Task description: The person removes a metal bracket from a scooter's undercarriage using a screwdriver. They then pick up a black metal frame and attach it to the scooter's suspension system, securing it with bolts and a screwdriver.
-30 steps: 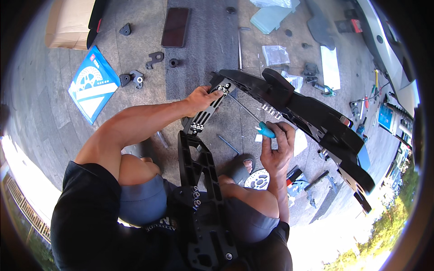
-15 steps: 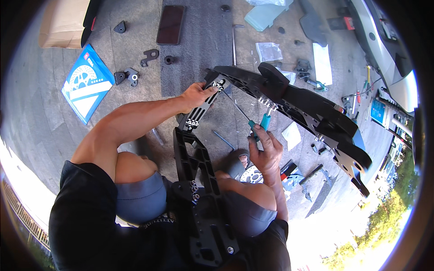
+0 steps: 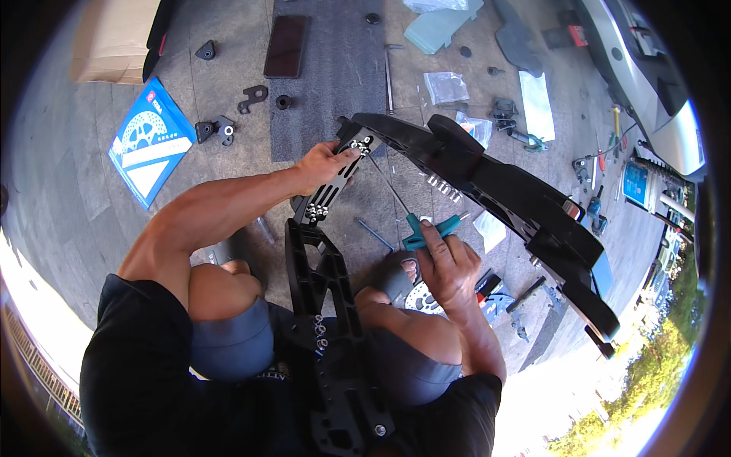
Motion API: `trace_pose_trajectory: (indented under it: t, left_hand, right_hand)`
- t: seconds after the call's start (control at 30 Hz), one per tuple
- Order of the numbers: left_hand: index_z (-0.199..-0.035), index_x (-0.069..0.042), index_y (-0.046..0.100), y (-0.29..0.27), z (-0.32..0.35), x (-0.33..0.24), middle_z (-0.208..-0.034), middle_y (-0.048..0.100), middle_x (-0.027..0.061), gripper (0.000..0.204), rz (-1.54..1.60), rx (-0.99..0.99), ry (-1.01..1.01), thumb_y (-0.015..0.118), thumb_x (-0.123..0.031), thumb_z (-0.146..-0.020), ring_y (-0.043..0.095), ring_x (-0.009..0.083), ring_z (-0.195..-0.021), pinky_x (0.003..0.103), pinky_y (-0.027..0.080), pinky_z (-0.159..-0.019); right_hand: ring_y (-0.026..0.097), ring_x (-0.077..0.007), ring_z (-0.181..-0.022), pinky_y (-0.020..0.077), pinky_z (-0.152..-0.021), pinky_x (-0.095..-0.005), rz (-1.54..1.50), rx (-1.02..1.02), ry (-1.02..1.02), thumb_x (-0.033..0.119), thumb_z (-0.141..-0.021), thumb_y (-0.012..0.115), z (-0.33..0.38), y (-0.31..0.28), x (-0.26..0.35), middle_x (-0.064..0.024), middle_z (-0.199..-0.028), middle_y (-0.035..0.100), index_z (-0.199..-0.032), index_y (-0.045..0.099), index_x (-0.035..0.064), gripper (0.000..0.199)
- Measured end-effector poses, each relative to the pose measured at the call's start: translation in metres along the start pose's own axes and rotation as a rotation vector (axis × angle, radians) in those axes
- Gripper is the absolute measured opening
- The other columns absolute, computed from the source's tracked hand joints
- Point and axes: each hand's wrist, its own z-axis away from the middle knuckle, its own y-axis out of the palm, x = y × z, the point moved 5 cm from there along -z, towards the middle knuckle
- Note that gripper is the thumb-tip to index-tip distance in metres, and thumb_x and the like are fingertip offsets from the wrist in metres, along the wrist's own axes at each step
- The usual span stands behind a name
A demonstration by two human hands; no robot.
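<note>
A long black frame part [image 3: 487, 183] is being held above the paved floor [image 3: 76, 213], running from the upper middle of the view down to the right. Its upper end is being met by a narrow black perforated bracket [image 3: 335, 186], which is rising from a second black frame piece [image 3: 327, 305] that is lying between the person's knees. The bracket is being gripped near its top by the left hand [image 3: 324, 164], with the fingers closed around its edge, just beside a group of silver bolts [image 3: 362, 145]. A teal T-handle wrench [image 3: 426, 228] is being gripped by the right hand [image 3: 449, 266], the fingers being closed on the handle, and its thin shaft is being pointed up and to the left toward the bolts at the joint. More silver bolts [image 3: 443, 188] are being shown along the underside of the long part. On the floor, well apart from the hands, a blue flat box [image 3: 148, 148], a dark mat [image 3: 335, 68], a cardboard box [image 3: 114, 38] and small black parts [image 3: 255, 95] are lying. A brake disc [image 3: 419, 301] is being partly hidden under the right wrist.
</note>
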Motion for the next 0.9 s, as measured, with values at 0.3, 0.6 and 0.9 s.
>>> trace_pose_trajectory:
  t: [0.3,0.6,0.9]
  left_hand:
    - [-0.102,-0.005,0.058,0.011,0.004,-0.011,-0.076,0.063,0.0053,0.020,-0.061,0.036,0.077,0.057,-0.024,-0.097,0.063,0.0144,-0.063,0.029,0.051,-0.054]
    - [-0.101,-0.002,0.058,0.011,0.001,-0.019,-0.073,0.059,0.0030,0.031,-0.059,0.022,0.184,0.062,-0.033,-0.095,0.059,0.0116,-0.060,0.028,0.049,-0.052]
    - [-0.103,-0.002,0.059,0.011,-0.001,-0.027,-0.078,0.062,0.0028,0.032,-0.150,0.006,0.198,0.061,-0.033,-0.095,0.061,0.0116,-0.065,0.027,0.051,-0.057]
  right_hand:
    - [0.062,-0.0286,-0.089,0.0549,-0.075,-0.0345,0.097,-0.006,-0.016,0.005,-0.064,0.082,0.001,-0.021,0.004,-0.0147,-0.111,0.057,-0.115,0.068,0.0068,0.053]
    - [0.066,-0.0323,-0.096,0.0545,-0.079,-0.0374,0.089,-0.120,0.057,0.014,-0.071,0.082,-0.026,-0.039,-0.013,-0.0165,-0.106,0.065,-0.106,0.069,0.0005,0.040]
    - [0.065,-0.0327,-0.088,0.0540,-0.074,-0.0388,0.156,-0.039,0.060,0.015,-0.074,0.080,-0.029,-0.043,-0.004,-0.0153,-0.103,0.065,-0.106,0.069,0.0014,0.036]
